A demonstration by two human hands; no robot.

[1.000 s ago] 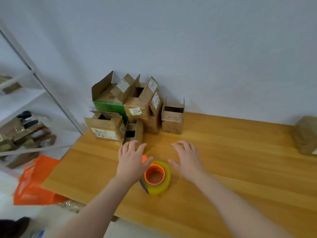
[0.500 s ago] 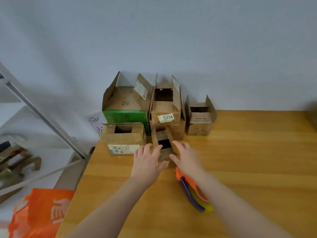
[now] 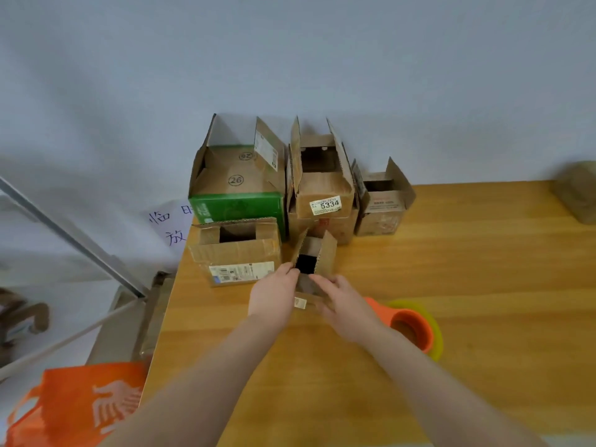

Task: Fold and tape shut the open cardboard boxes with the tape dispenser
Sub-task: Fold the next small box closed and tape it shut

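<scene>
A small open cardboard box [image 3: 314, 258] stands at the front of a cluster of boxes on the wooden table [image 3: 467, 285]. My left hand [image 3: 274, 296] grips its left side and my right hand [image 3: 343, 300] grips its right side. Its flaps stand up and the inside is dark. The tape dispenser [image 3: 411, 327], orange with a yellow-green tape roll, lies on the table just right of my right hand. Behind stand several more open boxes: a green one marked 26 [image 3: 237, 188], one labelled 5334 [image 3: 324, 195], a low one [image 3: 235, 250] and a small one [image 3: 382, 201].
A white wall rises behind the boxes. A brown box [image 3: 577, 191] sits at the table's far right. Left of the table are a metal shelf frame [image 3: 74, 237], a handwritten paper sign [image 3: 169, 224] and an orange bag [image 3: 74, 404] on the floor.
Both hands moved forward from beside the tape dispenser and took hold of the small front box. The view swung left, so the dispenser now lies right of my hands.
</scene>
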